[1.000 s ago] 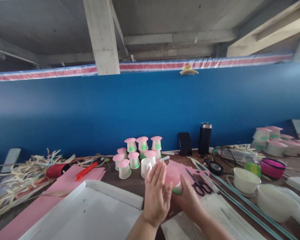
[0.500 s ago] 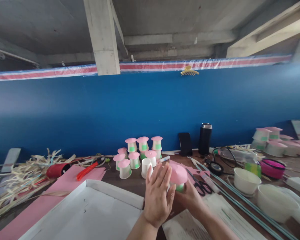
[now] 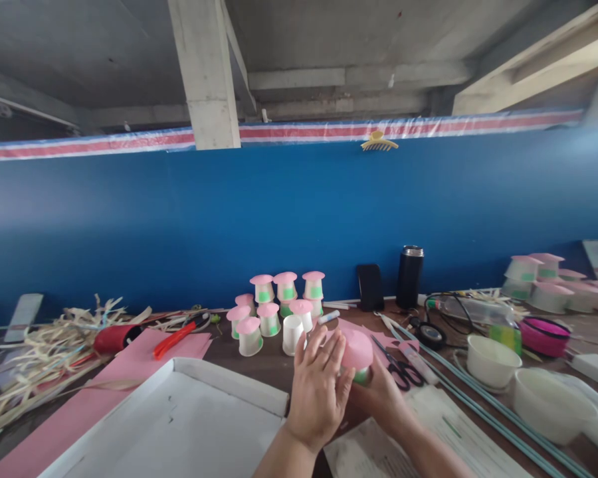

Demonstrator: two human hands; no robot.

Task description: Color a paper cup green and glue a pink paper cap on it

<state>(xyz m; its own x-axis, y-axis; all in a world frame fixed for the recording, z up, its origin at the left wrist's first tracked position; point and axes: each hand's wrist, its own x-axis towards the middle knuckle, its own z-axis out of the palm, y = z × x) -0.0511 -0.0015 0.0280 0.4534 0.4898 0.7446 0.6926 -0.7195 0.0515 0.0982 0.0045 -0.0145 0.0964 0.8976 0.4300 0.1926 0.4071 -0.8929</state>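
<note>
My right hand (image 3: 379,397) grips a small white paper cup with a green patch and a pink paper top (image 3: 357,353), held low over the table. The fingers of my left hand (image 3: 319,392) are stretched out and press against the left side of the pink top. Just behind stands a group of several finished cups with pink tops (image 3: 279,307) and one plain white cup (image 3: 292,334). Black scissors (image 3: 401,373) lie to the right of my hands on pink paper.
A white shallow tray (image 3: 179,418) lies at the front left beside pink sheets (image 3: 109,385). Straw strips (image 3: 34,352), a red cutter (image 3: 177,337), a black flask (image 3: 409,277), a phone (image 3: 369,287), white bowls (image 3: 493,360) and more pink-topped bowls (image 3: 548,279) crowd the table.
The cup has risen slightly and tilted, its pink top now turned more toward me. My left hand has shifted a little right, staying against the top.
</note>
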